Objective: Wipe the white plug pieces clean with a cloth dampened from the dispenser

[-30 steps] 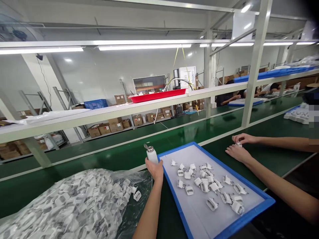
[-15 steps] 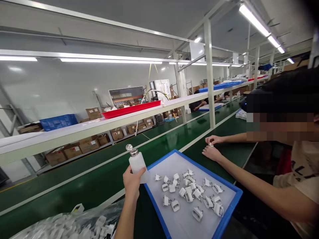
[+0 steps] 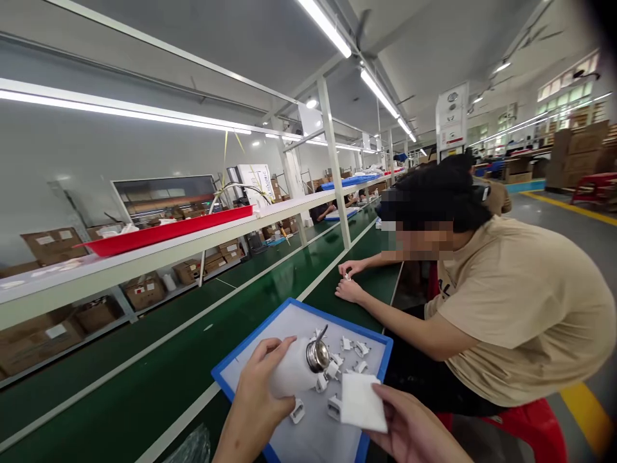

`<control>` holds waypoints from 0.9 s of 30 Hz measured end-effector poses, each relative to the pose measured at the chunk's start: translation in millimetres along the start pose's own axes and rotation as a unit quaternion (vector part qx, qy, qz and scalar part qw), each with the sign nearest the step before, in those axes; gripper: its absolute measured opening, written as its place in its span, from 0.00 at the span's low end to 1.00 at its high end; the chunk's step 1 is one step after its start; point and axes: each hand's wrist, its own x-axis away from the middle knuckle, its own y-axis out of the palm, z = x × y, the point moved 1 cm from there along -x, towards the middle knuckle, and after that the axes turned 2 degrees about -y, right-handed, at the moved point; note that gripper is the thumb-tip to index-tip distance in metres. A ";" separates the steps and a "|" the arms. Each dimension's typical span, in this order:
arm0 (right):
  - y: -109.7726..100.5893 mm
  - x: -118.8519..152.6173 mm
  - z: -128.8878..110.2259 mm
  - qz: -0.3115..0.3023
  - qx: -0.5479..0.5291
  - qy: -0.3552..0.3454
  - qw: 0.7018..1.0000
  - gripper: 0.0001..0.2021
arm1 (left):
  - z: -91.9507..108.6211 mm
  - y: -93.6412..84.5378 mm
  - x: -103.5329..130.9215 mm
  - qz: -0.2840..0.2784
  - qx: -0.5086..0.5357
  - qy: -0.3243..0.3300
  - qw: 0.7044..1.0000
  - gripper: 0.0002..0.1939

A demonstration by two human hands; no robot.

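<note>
The left hand (image 3: 258, 402) wraps a white plastic bottle with a metal pump cap (image 3: 301, 366), tilted over the blue-rimmed tray (image 3: 241, 350) (small white plastic plug parts (image 3: 332, 406) lie there). The right hand (image 3: 417, 431) pinches a white square cloth pad (image 3: 362, 403) just beside it

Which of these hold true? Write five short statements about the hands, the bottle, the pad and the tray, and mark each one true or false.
1. The left hand holds a white plastic bottle with a metal pump top. True.
2. The bottle stands upright on the green belt. False: it is tilted over the blue-rimmed tray, top toward the right.
3. The right hand holds a white square pad. True.
4. The tray is empty. False: small white plastic plug parts lie on it.
5. The co-worker in the beige shirt rests both hands inside the tray. False: those hands are on the belt beyond it.
</note>
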 end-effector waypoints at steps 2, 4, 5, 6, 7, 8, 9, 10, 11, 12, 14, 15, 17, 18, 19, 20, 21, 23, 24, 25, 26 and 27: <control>27.1 0.5 0.3 0.005 -0.031 -0.014 0.999 0.21 | -2.9 1.9 -0.5 -0.010 -0.043 0.014 0.999 0.34; 46.3 4.8 -1.2 -0.011 -0.039 -0.012 0.999 0.20 | -7.2 2.8 -0.7 -0.024 -0.091 0.027 0.995 0.37; 52.7 8.1 -2.3 -0.021 -0.040 -0.009 0.999 0.19 | -9.5 2.8 -0.5 -0.027 -0.115 0.033 0.992 0.38; 57.5 11.6 -3.5 -0.030 -0.039 -0.005 0.999 0.18 | -11.5 2.6 -0.1 -0.025 -0.138 0.037 0.989 0.39; 61.1 15.0 -4.7 -0.037 -0.038 -0.002 0.999 0.17 | -13.3 2.2 0.5 -0.022 -0.158 0.042 0.986 0.40; 63.9 18.1 -5.8 -0.044 -0.038 -0.001 0.998 0.16 | -14.5 1.6 1.4 -0.020 -0.176 0.049 0.983 0.41; 66.2 20.7 -6.6 -0.050 -0.037 0.001 0.998 0.15 | -15.3 0.9 2.3 -0.017 -0.193 0.057 0.979 0.41; 68.3 22.5 -7.1 -0.054 -0.036 0.002 0.998 0.14 | -15.6 0.0 3.3 -0.014 -0.209 0.063 0.976 0.42; 70.1 23.7 -7.2 -0.056 -0.036 0.004 0.998 0.13 | -15.8 -0.9 4.2 -0.010 -0.225 0.069 0.972 0.42; 71.7 24.1 -6.9 -0.056 -0.037 0.004 0.998 0.11 | -15.8 -1.8 4.9 -0.006 -0.240 0.075 0.968 0.42; 74.2 23.8 -5.4 -0.053 -0.041 0.000 0.998 0.08 | -16.2 -3.3 5.9 0.002 -0.270 0.088 0.959 0.43; 75.0 23.5 -4.3 -0.051 -0.043 -0.002 0.998 0.08 | -16.7 -3.8 6.0 0.007 -0.286 0.098 0.953 0.43; 76.0 23.1 -2.3 -0.050 -0.046 -0.007 0.998 0.08 | -18.3 -4.5 5.9 0.012 -0.315 0.125 0.941 0.43; 76.2 23.2 -1.4 -0.049 -0.047 -0.009 0.998 0.10 | -19.1 -4.8 5.7 0.015 -0.327 0.139 0.935 0.43; 76.3 23.6 -0.6 -0.048 -0.046 -0.009 0.998 0.11 | -19.8 -5.2 5.6 0.017 -0.339 0.152 0.928 0.44; 76.3 24.1 0.0 -0.046 -0.045 -0.008 0.998 0.12 | -20.2 -5.6 5.6 0.019 -0.349 0.165 0.922 0.44; 76.3 24.4 0.4 -0.045 -0.044 -0.008 0.998 0.13 | -20.3 -6.1 5.6 0.021 -0.359 0.176 0.917 0.45; 76.1 24.6 1.3 -0.044 -0.042 -0.007 0.998 0.13 | -19.6 -7.1 6.1 0.028 -0.379 0.192 0.905 0.44; 75.9 24.3 1.9 -0.043 -0.041 -0.006 0.998 0.13 | -19.1 -7.5 6.4 0.031 -0.389 0.200 0.899 0.44; 75.6 23.8 2.7 -0.042 -0.039 -0.005 0.998 0.13 | -18.7 -7.8 6.8 0.036 -0.399 0.208 0.892 0.44; 75.2 23.1 3.7 -0.042 -0.036 -0.005 0.998 0.13 | -18.5 -8.0 7.2 0.042 -0.406 0.216 0.887 0.44; 74.9 22.4 4.6 -0.046 -0.032 -0.007 0.998 0.14 | -18.6 -8.2 7.5 0.047 -0.412 0.223 0.882 0.44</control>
